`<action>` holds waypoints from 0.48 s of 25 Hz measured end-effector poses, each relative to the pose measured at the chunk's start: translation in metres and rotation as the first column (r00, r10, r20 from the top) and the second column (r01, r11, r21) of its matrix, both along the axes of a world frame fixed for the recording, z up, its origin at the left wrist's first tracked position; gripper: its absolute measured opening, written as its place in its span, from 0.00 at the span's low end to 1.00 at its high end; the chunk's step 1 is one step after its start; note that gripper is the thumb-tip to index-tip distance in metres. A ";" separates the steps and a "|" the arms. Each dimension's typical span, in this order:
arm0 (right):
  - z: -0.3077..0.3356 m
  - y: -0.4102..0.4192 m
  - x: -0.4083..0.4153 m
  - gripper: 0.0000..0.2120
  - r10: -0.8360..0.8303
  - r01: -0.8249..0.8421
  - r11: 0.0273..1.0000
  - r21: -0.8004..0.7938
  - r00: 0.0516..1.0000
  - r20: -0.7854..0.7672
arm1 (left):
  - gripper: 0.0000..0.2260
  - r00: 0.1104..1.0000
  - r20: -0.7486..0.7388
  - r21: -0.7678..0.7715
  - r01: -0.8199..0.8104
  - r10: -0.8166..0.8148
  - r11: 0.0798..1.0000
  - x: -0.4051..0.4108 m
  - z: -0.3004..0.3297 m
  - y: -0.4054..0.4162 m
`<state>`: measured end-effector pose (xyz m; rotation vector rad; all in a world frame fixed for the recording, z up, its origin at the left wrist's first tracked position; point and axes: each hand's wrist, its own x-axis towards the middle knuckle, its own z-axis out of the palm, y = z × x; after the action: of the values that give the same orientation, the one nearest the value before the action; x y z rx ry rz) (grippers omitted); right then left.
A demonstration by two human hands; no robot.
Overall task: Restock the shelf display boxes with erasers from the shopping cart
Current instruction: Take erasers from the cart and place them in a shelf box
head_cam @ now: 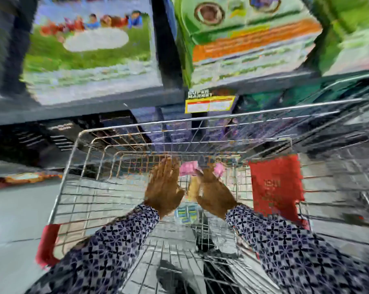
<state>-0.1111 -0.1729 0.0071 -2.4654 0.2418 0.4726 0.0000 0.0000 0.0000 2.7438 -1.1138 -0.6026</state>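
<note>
The frame is heavily blurred. A wire shopping cart (77,158) stands in front of me against the shelf. Both my hands reach down into its basket. My left hand (163,187) is flat with its fingers stretched apart, holding nothing. My right hand (214,195) lies beside it, fingers extended toward pink packs (188,168) at the far end of the basket; whether it grips anything is unclear. A blue and yellow pack (186,212) lies on the cart floor between my wrists. A tan item (193,188) sits between the hands.
A dark shelf edge (84,100) runs above the cart with a yellow price tag (210,105). Large colourful boxes (88,43) and green boxes (249,39) stand on it. A red panel (276,187) hangs on the cart's right side, a red handle end (49,242) at left.
</note>
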 end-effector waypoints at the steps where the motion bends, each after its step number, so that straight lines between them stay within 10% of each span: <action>1: -0.019 0.003 0.003 0.34 0.037 -0.037 0.999 -0.019 0.999 -0.004 | 0.39 0.999 -0.040 0.035 -0.021 0.023 0.999 -0.001 -0.018 -0.002; 4: -0.059 0.014 0.008 0.22 0.204 -0.206 0.959 -0.193 0.978 -0.030 | 0.40 0.990 -0.095 0.133 -0.092 0.105 0.987 -0.002 -0.056 -0.001; 12: -0.088 0.040 0.010 0.32 0.170 -0.201 0.909 -0.365 0.979 -0.116 | 0.32 0.976 -0.135 0.030 -0.168 0.171 0.985 0.004 -0.074 0.009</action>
<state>-0.1009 -0.1330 -0.0812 -2.8646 0.1402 0.6612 0.0040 0.0092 -0.0737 2.7279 -0.8385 -0.7670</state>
